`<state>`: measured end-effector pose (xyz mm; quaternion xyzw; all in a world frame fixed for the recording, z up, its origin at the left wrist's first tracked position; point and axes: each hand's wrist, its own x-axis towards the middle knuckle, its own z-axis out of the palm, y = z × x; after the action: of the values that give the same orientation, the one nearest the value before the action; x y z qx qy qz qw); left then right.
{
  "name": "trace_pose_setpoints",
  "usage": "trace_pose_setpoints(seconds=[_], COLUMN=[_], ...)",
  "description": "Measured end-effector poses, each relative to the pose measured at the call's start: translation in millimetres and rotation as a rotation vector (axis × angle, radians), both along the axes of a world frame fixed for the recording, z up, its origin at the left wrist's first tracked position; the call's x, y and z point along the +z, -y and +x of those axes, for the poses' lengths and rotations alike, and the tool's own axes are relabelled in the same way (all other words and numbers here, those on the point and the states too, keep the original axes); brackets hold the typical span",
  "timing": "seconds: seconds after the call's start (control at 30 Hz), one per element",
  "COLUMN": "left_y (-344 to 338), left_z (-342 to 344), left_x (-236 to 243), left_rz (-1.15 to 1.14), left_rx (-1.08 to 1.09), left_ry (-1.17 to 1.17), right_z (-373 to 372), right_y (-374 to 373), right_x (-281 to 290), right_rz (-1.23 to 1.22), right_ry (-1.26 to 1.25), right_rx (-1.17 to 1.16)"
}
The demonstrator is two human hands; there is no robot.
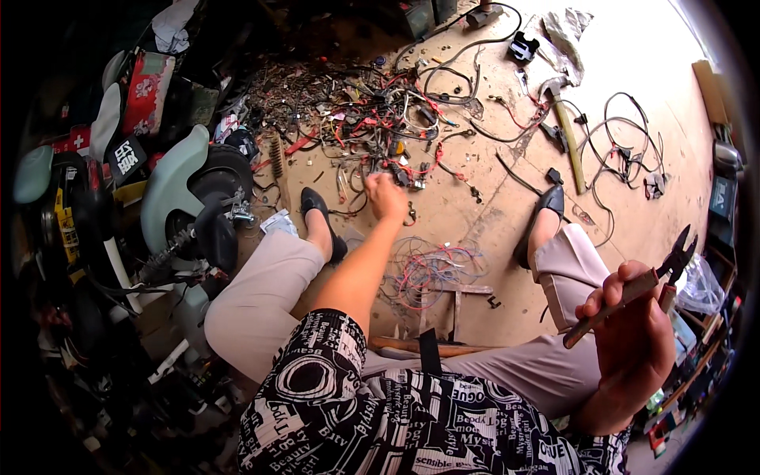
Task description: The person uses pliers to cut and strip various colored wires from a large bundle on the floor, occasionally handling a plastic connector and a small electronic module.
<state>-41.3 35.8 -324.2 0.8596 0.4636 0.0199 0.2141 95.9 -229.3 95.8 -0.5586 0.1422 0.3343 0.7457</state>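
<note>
My left hand (385, 196) reaches down to the near edge of a tangled heap of wires and connectors (392, 119). Its fingers are curled in beside a dark connector (398, 176); what they hold, if anything, I cannot make out. Raised at the right, my right hand (637, 332) grips a pair of cutting pliers (613, 307). Their jaws (678, 255) point up and stand slightly apart. On the floor between my legs lies a loose bundle of thin red and blue wires (431, 269).
A hammer with a wooden handle (568, 138) lies beyond my right foot, near a looped black cable (625, 131). Scooter or bike parts, including a grey-green fender (170, 186), crowd the left side. A metal-legged piece (457, 305) lies near my lap.
</note>
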Motion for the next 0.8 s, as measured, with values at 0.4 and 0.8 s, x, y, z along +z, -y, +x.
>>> trace_pose_setpoints(seconds=[0.4,0.8], left_y=[-81.4,-64.4], left_z=[-8.9,1.1], left_x=[11.4,287.0], left_rz=[-0.362,-1.719], left_rx=[0.193,0.206], left_ry=[0.1,0.68], right_z=[-2.8,-29.9], right_y=[-17.8,-41.6], right_x=[-9.4,-29.4], right_rz=[0.059,-0.152], right_ry=[0.003,0.155], right_rx=[0.095,0.484])
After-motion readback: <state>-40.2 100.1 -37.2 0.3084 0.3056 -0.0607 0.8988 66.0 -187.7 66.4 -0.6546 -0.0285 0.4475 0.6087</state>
